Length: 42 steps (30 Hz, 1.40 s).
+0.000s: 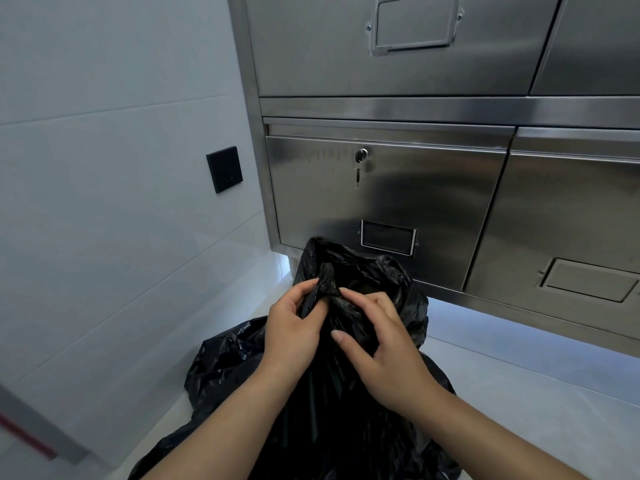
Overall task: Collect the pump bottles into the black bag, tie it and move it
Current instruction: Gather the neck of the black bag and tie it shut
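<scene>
A crinkled black plastic bag [221, 372] stands on the pale floor right in front of me, its neck gathered upward. My left hand [292, 327] pinches the twisted neck from the left. My right hand [377, 344] grips the same bunched plastic from the right, thumb and fingers pressed into it. A loose flap of the bag rises above both hands. No pump bottles show; whatever is inside the bag is hidden.
A stainless steel cabinet [433, 188] fills the wall ahead, with a key hanging in the lock [361, 157] of its lower door. A tiled wall on the left carries a black wall plate [224, 169]. Pale floor [519, 375] runs under the cabinet's raised bottom edge.
</scene>
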Each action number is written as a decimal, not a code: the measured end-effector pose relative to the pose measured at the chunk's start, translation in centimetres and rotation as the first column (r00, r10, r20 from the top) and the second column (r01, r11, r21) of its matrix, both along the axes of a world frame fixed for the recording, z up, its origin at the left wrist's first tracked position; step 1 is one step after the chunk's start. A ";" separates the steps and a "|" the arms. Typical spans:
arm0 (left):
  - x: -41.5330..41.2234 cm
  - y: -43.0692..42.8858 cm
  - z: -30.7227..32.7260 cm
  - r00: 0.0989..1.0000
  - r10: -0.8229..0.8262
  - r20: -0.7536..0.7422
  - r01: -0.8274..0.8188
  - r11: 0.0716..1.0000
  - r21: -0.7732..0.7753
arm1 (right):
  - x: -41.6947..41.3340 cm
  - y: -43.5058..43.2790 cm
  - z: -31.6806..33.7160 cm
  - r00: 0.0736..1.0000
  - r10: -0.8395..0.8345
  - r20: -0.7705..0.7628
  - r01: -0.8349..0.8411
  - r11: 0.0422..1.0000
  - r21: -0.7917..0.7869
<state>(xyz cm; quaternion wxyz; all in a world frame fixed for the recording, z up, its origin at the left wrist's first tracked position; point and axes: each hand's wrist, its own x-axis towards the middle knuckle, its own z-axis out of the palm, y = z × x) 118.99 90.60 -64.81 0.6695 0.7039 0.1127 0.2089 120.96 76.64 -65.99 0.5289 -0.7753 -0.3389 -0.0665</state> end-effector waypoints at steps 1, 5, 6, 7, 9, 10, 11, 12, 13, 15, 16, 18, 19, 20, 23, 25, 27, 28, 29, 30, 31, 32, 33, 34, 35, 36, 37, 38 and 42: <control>0.0 0.0 0.0 1.000 -0.002 -0.003 0.002 1.000 0.001 | 0.0 0.0 0.1 1.000 0.000 -0.004 0.000 1.000 -0.003; 0.1 -0.1 0.2 0.999 -0.047 -0.005 0.047 0.998 0.042 | 0.6 -0.2 0.2 0.996 -0.073 0.041 0.073 0.997 0.015; 0.1 -0.1 0.2 0.998 -0.066 -0.007 0.066 0.995 0.071 | 1.1 -0.3 0.3 0.993 -0.112 0.033 0.111 0.993 0.031; 0.1 -0.1 0.2 0.997 -0.081 -0.007 0.081 0.992 0.100 | 1.5 -0.6 0.4 0.989 -0.150 0.010 0.150 0.988 0.044; -0.1 -0.2 0.2 0.996 -0.092 0.001 0.091 0.984 0.155 | 2.5 -1.2 0.7 0.975 -0.218 -0.052 0.221 0.973 0.062; -0.2 -0.4 0.2 0.995 -0.103 0.017 0.098 0.979 0.177 | 2.9 -1.5 0.7 0.966 -0.246 -0.079 0.251 0.966 0.062; -0.3 -0.6 0.2 0.992 -0.120 0.043 0.109 0.975 0.194 | 3.1 -1.7 0.6 0.958 -0.267 -0.101 0.273 0.960 0.057; -0.5 -0.9 0.3 0.988 -0.135 0.073 0.118 0.971 0.207 | 3.3 -2.0 0.6 0.953 -0.279 -0.121 0.287 0.957 0.054; -0.6 -1.2 0.4 0.985 -0.143 0.099 0.118 0.968 0.219 | 3.3 -2.2 0.5 0.949 -0.283 -0.140 0.293 0.955 0.056; -0.6 -1.6 0.6 0.980 -0.144 0.136 0.108 0.964 0.242 | 3.3 -2.4 0.5 0.947 -0.277 -0.164 0.292 0.954 0.076; -0.6 -1.7 0.7 0.977 -0.156 0.146 0.115 0.960 0.256 | 3.3 -2.4 0.5 0.949 -0.265 -0.173 0.283 0.955 0.092; -0.6 -1.8 0.9 0.965 -0.221 0.141 0.177 0.947 0.269 | 3.1 -2.4 0.6 0.954 -0.224 -0.198 0.251 0.959 0.128; -0.6 -1.8 0.9 0.960 -0.250 0.125 0.210 0.940 0.270 | 2.9 -2.3 0.7 0.957 -0.204 -0.206 0.235 0.961 0.143; -0.6 -1.9 1.0 0.956 -0.271 0.111 0.234 0.935 0.267 | 2.8 -2.3 0.6 0.960 -0.192 -0.203 0.225 0.963 0.151; -0.7 -2.1 0.9 0.949 -0.298 0.105 0.267 0.934 0.238 | 2.5 -2.1 0.7 0.969 -0.161 -0.187 0.191 0.969 0.157; -0.6 -2.0 0.8 0.951 -0.298 0.081 0.275 0.936 0.220 | 2.2 -2.0 1.0 0.978 -0.118 -0.171 0.148 0.974 0.174; -0.5 -1.9 0.7 0.955 -0.292 0.053 0.274 0.937 0.219 | 1.9 -1.9 1.1 0.985 -0.080 -0.153 0.108 0.977 0.185; -0.4 -1.8 0.6 0.958 -0.285 0.040 0.270 0.937 0.221 | 1.7 -1.9 1.2 0.986 -0.063 -0.152 0.091 0.979 0.185; -0.4 -1.7 0.5 0.959 -0.282 0.025 0.269 0.937 0.224 | 1.6 -1.9 1.3 0.987 -0.049 -0.153 0.077 0.980 0.182; -0.4 -1.6 0.4 0.959 -0.282 0.013 0.272 0.936 0.225 | 1.6 -1.9 1.3 0.988 -0.037 -0.151 0.065 0.982 0.178; -0.4 -1.6 0.5 0.958 -0.287 0.008 0.278 0.934 0.224 | 1.5 -1.9 1.4 0.989 -0.029 -0.147 0.054 0.983 0.174; -0.4 -1.5 0.5 0.955 -0.295 0.016 0.285 0.932 0.226 | 1.5 -1.9 1.4 0.990 -0.020 -0.141 0.044 0.984 0.170; -0.4 -1.4 0.6 0.954 -0.299 0.032 0.284 0.930 0.232 | 1.4 -1.9 1.4 0.990 -0.015 -0.138 0.039 0.985 0.169; -0.4 -1.4 0.6 0.955 -0.292 0.050 0.273 0.933 0.237 | 1.4 -1.9 1.4 0.990 -0.017 -0.138 0.041 0.984 0.171; -0.3 -1.4 0.7 0.960 -0.273 0.064 0.252 0.940 0.229 | 1.4 -1.9 1.3 0.990 -0.028 -0.142 0.054 0.982 0.179; -0.3 -1.4 0.8 0.967 -0.245 0.069 0.227 0.953 0.202 | 1.4 -1.9 1.2 0.987 -0.045 -0.153 0.075 0.979 0.192; -0.2 -1.4 0.8 0.973 -0.221 0.067 0.209 0.965 0.159 | 1.4 -1.9 1.1 0.983 -0.061 -0.171 0.095 0.974 0.204; -0.2 -1.5 0.8 0.977 -0.203 0.059 0.195 0.974 0.119 | 1.5 -2.0 1.1 0.980 -0.068 -0.185 0.108 0.971 0.215; -0.1 -1.4 0.8 0.983 -0.183 0.032 0.180 0.981 0.078 | 1.4 -2.2 1.2 0.976 -0.029 -0.217 0.088 0.959 0.269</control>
